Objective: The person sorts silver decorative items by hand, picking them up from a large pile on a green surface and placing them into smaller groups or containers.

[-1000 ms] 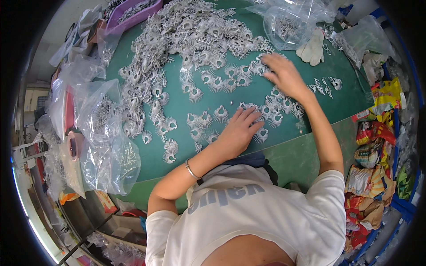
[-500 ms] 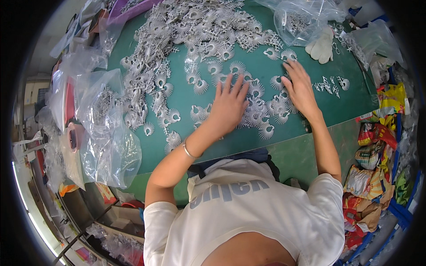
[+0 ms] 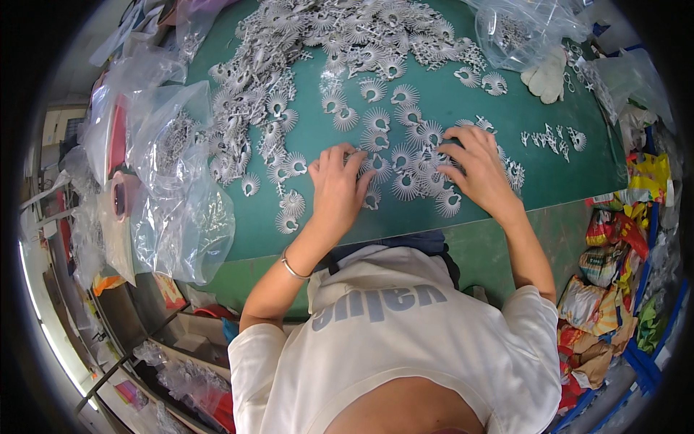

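Grey fan-shaped shell pieces with spiky rims (image 3: 405,186) lie in a loose group on the green table between my hands. My left hand (image 3: 337,184) rests at the left of this group, fingers bent and thumb apart, its tips by a few shell pieces. On the other side, my right hand (image 3: 477,168) curves over the group's right edge, thumb and fingers apart, fingertips touching shell pieces. Whether anything small sits under either hand's fingertips is hidden. Farther back spreads a big heap of the same grey pieces (image 3: 289,43), mixed with branch-shaped ones.
Several branch-shaped pieces (image 3: 547,139) and one shell lie in a row on the right. A white glove (image 3: 544,76) and a clear bag of grey pieces (image 3: 515,32) are at the back right. Plastic bags (image 3: 177,231) cover the left edge; colourful packages (image 3: 596,296) fill the right shelf.
My left hand has drawn back left and nearer, its fingers now bent. My right hand has come down and in toward the shell group. The camera view has shifted slightly.
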The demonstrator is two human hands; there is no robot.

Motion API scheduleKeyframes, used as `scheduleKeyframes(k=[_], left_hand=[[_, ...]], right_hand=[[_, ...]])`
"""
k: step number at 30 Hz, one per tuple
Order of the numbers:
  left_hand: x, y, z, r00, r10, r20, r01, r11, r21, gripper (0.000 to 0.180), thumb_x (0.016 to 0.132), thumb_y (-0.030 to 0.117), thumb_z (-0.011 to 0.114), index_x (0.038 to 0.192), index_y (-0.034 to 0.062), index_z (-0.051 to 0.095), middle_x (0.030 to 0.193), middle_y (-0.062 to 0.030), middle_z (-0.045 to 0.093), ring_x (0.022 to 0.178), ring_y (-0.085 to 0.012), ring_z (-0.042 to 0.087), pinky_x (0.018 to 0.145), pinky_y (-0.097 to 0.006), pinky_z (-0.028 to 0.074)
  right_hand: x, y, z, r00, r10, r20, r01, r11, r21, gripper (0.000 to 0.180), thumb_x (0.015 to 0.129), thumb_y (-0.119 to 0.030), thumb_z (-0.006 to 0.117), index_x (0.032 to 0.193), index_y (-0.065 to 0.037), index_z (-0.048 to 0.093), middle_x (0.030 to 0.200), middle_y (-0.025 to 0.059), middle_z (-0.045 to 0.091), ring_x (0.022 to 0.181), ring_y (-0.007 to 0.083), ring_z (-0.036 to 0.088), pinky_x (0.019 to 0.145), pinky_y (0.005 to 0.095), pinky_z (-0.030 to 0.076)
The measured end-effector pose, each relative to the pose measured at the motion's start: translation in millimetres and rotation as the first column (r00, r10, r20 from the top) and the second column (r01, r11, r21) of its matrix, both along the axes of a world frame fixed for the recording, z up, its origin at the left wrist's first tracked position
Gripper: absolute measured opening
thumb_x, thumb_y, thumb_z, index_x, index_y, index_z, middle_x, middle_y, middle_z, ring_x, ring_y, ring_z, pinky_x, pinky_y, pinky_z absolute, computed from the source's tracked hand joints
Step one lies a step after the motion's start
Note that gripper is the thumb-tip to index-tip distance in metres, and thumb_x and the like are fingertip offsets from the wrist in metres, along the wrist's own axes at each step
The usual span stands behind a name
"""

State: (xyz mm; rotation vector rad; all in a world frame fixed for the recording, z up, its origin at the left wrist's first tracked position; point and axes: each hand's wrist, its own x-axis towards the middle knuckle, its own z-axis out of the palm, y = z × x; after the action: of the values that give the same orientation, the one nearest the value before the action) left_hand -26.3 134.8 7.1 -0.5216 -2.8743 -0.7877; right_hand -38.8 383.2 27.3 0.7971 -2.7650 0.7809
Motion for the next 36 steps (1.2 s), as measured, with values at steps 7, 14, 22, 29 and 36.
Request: scheduleKeyframes(k=[7, 14, 22, 29, 36], left_hand=[[-1.5, 7.3, -0.1, 0.991, -0.115, -0.071, 0.121, 0.99, 0.076, 0.032, 0.066, 0.013, 0.072, 0.095, 0.0065, 0.06, 0.103, -0.0086, 0.05, 0.099, -0.0274, 0.045, 0.081, -0.041, 0.032], [0.9, 28.2, -10.5, 0.984, -0.147, -0.106, 0.154, 0.986, 0.066, 0.024, 0.068, 0.011, 0.069, 0.092, 0.0112, 0.064, 0.094, -0.0047, 0.051, 0.089, -0.023, 0.048, 0.075, -0.037, 0.032], [-10.0, 23.3, -15.3, 0.959, -0.276, -0.067, 0.283, 0.948, 0.142, 0.014, 0.072, 0.005, 0.065, 0.085, 0.0084, 0.064, 0.091, -0.0045, 0.053, 0.088, -0.0238, 0.05, 0.074, -0.036, 0.034], [-10.6, 38.3, -8.9, 0.98, -0.182, -0.084, 0.201, 0.88, 0.431, 0.015, 0.071, -0.004, 0.06, 0.084, 0.0034, 0.058, 0.088, -0.0098, 0.055, 0.083, -0.0295, 0.052, 0.072, -0.038, 0.038], [-7.4, 29.0, -6.1, 0.975, -0.204, -0.09, 0.221, 0.937, 0.269, 0.024, 0.071, 0.0, 0.062, 0.094, 0.0054, 0.06, 0.09, -0.0078, 0.052, 0.086, -0.0272, 0.049, 0.072, -0.038, 0.036]], right_hand=[[11.4, -18.6, 2.8, 0.996, -0.05, 0.078, 0.058, 0.992, -0.115, 0.019, 0.071, -0.008, 0.068, 0.089, -0.004, 0.061, 0.097, 0.006, 0.055, 0.094, 0.025, 0.05, 0.081, 0.0356, 0.036], [11.6, -24.6, 2.1, 0.99, -0.109, 0.091, 0.123, 0.977, -0.176, 0.018, 0.074, -0.008, 0.065, 0.091, -0.004, 0.061, 0.094, 0.0067, 0.056, 0.092, 0.0254, 0.051, 0.081, 0.0352, 0.037], [23.0, -11.7, -0.4, 0.972, -0.185, 0.146, 0.217, 0.944, -0.248, 0.014, 0.076, -0.006, 0.063, 0.09, -0.002, 0.061, 0.09, 0.0092, 0.059, 0.088, 0.0271, 0.054, 0.08, 0.0339, 0.039], [44.5, -18.5, -5.2, 0.878, -0.162, 0.45, 0.402, 0.761, -0.509, 0.01, 0.081, -0.003, 0.059, 0.09, 0.0, 0.062, 0.083, 0.0069, 0.061, 0.07, 0.0156, 0.054, 0.06, 0.0252, 0.041], [41.1, -16.4, -8.5, 0.863, -0.303, 0.404, 0.475, 0.757, -0.448, 0.013, 0.079, -0.001, 0.06, 0.092, 0.0, 0.062, 0.084, 0.0083, 0.061, 0.072, 0.0192, 0.055, 0.064, 0.028, 0.043]])
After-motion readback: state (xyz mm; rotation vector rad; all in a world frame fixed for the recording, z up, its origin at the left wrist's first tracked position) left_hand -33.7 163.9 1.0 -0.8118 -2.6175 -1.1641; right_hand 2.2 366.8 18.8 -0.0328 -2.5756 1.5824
